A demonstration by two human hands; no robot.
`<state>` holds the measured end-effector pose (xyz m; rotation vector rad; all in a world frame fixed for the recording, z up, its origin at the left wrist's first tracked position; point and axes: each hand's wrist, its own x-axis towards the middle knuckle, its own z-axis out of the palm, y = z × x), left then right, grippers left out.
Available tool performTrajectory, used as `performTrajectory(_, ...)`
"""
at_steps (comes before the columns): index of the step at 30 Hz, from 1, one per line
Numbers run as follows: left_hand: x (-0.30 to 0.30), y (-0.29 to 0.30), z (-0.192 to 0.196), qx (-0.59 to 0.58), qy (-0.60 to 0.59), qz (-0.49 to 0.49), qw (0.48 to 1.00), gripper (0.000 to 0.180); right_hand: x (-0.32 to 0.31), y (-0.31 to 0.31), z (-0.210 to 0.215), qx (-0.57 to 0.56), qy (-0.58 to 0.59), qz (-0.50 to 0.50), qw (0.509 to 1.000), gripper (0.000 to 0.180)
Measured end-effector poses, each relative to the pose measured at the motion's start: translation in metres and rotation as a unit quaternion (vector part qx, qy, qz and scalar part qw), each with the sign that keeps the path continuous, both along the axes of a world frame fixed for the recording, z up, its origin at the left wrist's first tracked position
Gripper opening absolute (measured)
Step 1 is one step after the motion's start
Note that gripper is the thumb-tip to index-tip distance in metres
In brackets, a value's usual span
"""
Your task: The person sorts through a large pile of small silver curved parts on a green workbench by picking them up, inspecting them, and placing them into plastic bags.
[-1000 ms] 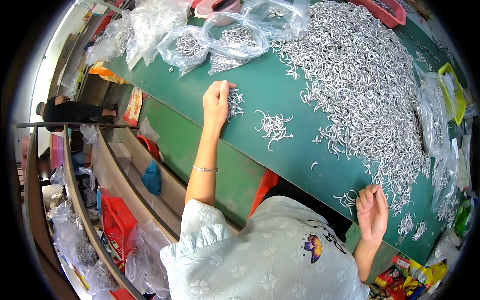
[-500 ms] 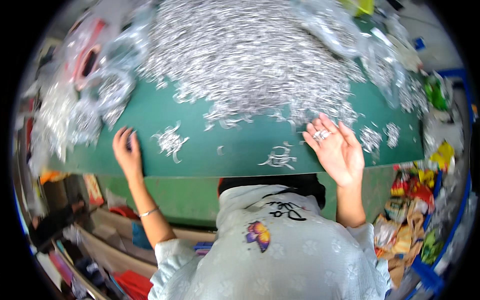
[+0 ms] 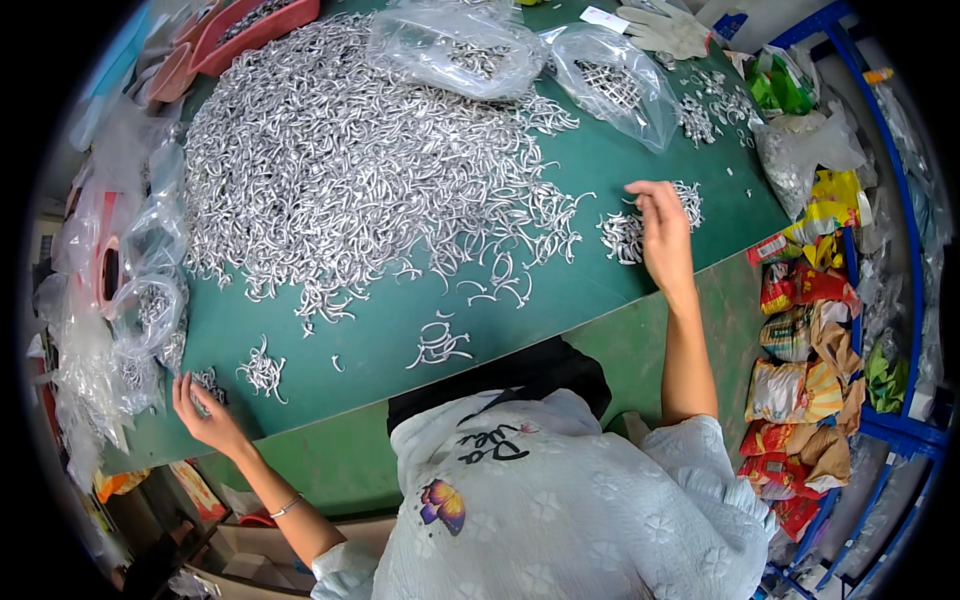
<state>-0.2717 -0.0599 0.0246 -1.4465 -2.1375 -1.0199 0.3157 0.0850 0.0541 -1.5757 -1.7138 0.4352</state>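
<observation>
A large heap of small curved silver metal pieces (image 3: 340,150) covers much of the green table (image 3: 560,305). My left hand (image 3: 207,415) is at the near left edge, fingers spread and slightly bent, beside a small pile of the same pieces (image 3: 208,385) that it partly hides. To its right lies another small pile (image 3: 262,372). My right hand (image 3: 665,240) is over the right side with its fingers loosely bent and apart, between two small piles, one on its left (image 3: 621,238) and one behind it (image 3: 689,203). Its palm is turned away from view. Loose pieces (image 3: 438,342) lie near the front edge.
Clear plastic bags (image 3: 610,85) with metal parts lie at the back, near a white glove (image 3: 665,28). More plastic bags (image 3: 150,300) crowd the left edge. A red tray (image 3: 250,35) stands at the far left. Right of the table is a blue rack (image 3: 905,430) beside colourful sacks (image 3: 795,390).
The view has swung, so the table appears tilted. My right hand, palm up with metal pieces on it before, has turned over and moved to the small piles on the right. My left hand stays by its pile.
</observation>
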Motion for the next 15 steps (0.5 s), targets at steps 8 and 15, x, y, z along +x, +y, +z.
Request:
performTrajectory(8, 0.119, 0.035, 0.03, -0.054, -0.039, -0.139, 0.988, 0.02, 0.005, -0.01, -0.01, 0.056, -0.161, 0.113, 0.979, 0.018)
performTrajectory(15, 0.218, 0.076, 0.045, -0.214, -0.061, -0.459, 0.86, 0.033, -0.035, -0.024, 0.016, 0.019, -0.147, 0.248, 0.958, 0.046)
